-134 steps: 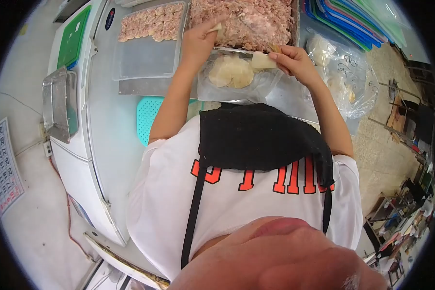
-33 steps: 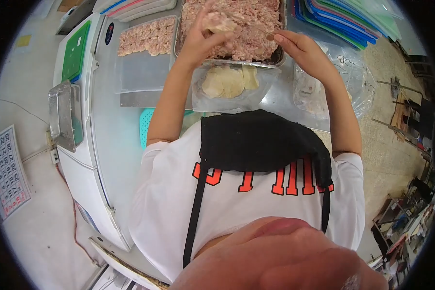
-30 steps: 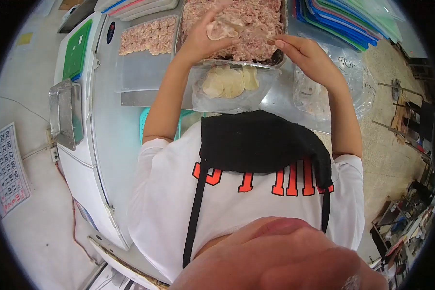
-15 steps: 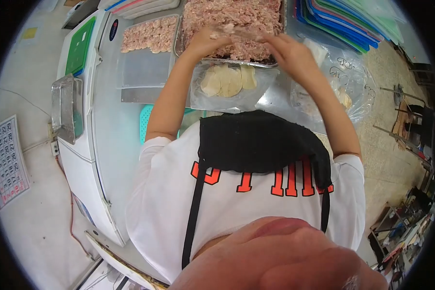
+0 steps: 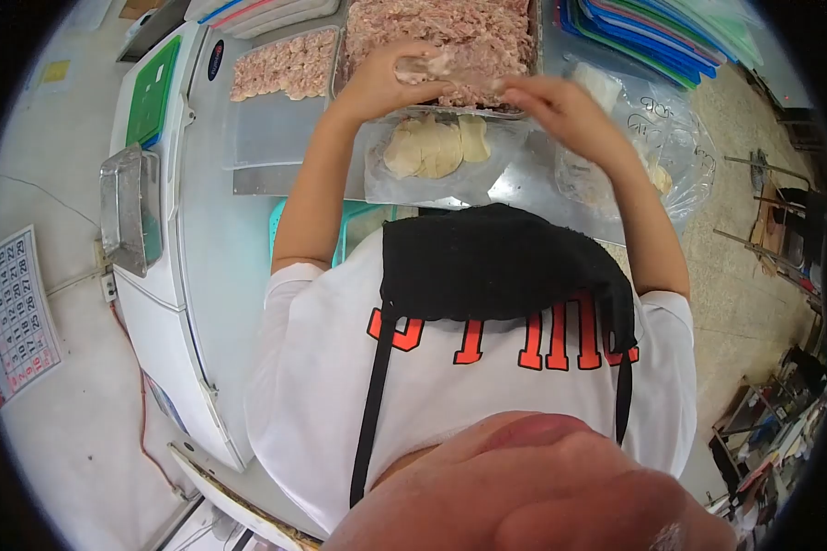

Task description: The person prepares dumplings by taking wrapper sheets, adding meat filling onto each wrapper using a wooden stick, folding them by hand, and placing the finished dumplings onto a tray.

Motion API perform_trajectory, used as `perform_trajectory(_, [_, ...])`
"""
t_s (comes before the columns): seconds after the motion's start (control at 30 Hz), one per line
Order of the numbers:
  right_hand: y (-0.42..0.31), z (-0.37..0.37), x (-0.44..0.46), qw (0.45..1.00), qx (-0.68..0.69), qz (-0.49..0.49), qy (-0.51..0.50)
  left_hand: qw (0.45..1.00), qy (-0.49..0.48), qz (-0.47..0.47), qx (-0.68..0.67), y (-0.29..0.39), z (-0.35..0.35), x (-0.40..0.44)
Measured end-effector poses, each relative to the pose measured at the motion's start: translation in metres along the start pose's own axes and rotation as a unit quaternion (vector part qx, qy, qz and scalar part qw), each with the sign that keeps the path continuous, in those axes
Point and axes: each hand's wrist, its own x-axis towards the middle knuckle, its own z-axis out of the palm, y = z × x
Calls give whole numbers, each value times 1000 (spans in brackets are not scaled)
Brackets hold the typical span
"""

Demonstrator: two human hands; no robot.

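Note:
My left hand [image 5: 383, 84] is curved over the near left part of a metal tray [image 5: 522, 117] heaped with minced meat [image 5: 459, 28]. Between its thumb and fingers sits a pale, meat-smeared piece that looks like a dumpling wrapper [image 5: 416, 70]. My right hand [image 5: 560, 108] is at the tray's near right corner, fingers pinched together; anything in them is blurred and cannot be made out. Just below the tray, several round, pale yellow dumpling wrappers [image 5: 432, 150] overlap on a clear plastic sheet [image 5: 377, 179].
On the left, rows of filled dumplings [image 5: 285, 66] lie on a translucent plastic sheet [image 5: 271, 133]. Stacked blue and green plastic sheets [image 5: 643, 41] are at the back right. A clear plastic bag [image 5: 689, 151] with writing lies beside my right arm. An empty-looking metal pan [image 5: 124, 207] hangs far left.
My hands have moved apart: the right has shifted right and slightly down toward the tray's corner. The left has turned, showing the pale piece between thumb and fingers.

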Motion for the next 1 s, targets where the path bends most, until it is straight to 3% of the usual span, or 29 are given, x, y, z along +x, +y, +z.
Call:
perform_trajectory(0.03, [7,15,1,1000,-1,-10,-4,999,-21,26,-29,0,0,3])
perform_trajectory(0.13, [13,4,6,993,-107,-36,18,987,-142,-74,-27,6,-8,10])
perform_trajectory(0.2, [0,-7,5,968,-233,-59,77,981,-100,-130,-104,-21,2,2])
perform_trajectory(0.23, [-8,-1,4,967,-228,-63,92,974,-79,-158,-142,-27,3,1])
perform_trajectory(0.33, [-20,28,8,967,-234,-34,89,995,-67,-67,-36,-26,-7,0])
perform_trajectory(0.43, [-23,18,23,952,-289,-49,83,991,-69,-104,-51,-28,-15,-8])
perform_trajectory(0.53, [-51,15,27,955,-267,-56,121,994,4,-58,-89,-19,-34,-24])
perform_trajectory(0.63, [-63,52,41,973,-198,-76,93,994,-9,-91,-67,-43,-49,-37])
perform_trajectory(0.8, [-56,97,70,990,-123,10,64,972,-8,-199,-123,-65,-91,-60])
perform_trajectory(0.83, [-58,100,72,991,-112,18,74,963,-13,-235,-134,-74,-104,-67])
perform_trajectory(0.93, [-58,110,69,992,-56,30,110,977,75,-139,-143,-123,-134,-99])
perform_trajectory(1.0, [-59,117,63,988,-64,75,122,969,76,-223,-67,-175,-160,-126])
